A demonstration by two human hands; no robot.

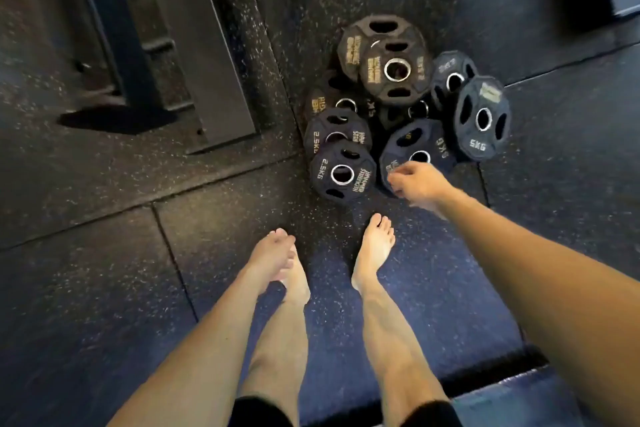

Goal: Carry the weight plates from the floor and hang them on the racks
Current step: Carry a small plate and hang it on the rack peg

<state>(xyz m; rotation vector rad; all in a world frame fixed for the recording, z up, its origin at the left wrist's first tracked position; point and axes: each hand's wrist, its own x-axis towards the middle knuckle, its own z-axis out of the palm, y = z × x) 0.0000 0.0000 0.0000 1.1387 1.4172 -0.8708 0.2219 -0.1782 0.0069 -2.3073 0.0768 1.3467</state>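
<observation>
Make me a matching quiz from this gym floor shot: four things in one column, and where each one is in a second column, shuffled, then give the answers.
Things
1. right hand
2. left hand
3. 2.5KG plate
4. largest plate

Places
A. far end of the pile, partly under another plate
B. reaching to the near 5KG plate
C. near left edge of the pile, in front of the feet
D. hanging low over the left foot, holding nothing

Pairs: 1-B, 2-D, 3-C, 4-A
</observation>
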